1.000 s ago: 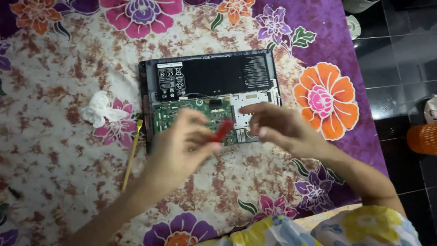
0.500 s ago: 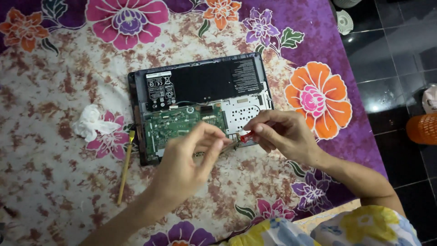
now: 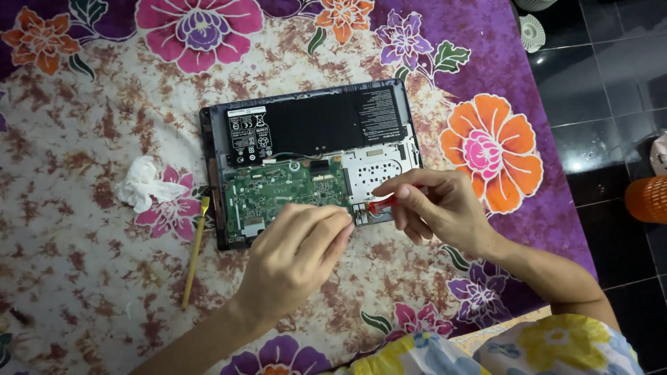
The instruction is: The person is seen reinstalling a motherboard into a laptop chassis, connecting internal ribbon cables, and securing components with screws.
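From the head camera: my right hand (image 3: pixel 441 208) has shifted right along the opened laptop (image 3: pixel 313 160), now pinching the red screwdriver (image 3: pixel 381 203) at its lower edge. My left hand (image 3: pixel 299 253), fingers curled together, presses the green board (image 3: pixel 285 191). Beside lie a brush (image 3: pixel 194 253) and tissue (image 3: pixel 142 184); my hands hide the screw.

Brush (image 3: pixel 194 253) and tissue (image 3: pixel 144 185) left of laptop (image 3: pixel 313 163)

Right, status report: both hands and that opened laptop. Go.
Right hand pinching red-handled tool at opened laptop front edge. Left hand fingertips on the green board. Brush, crumpled tissue lie left, apart.
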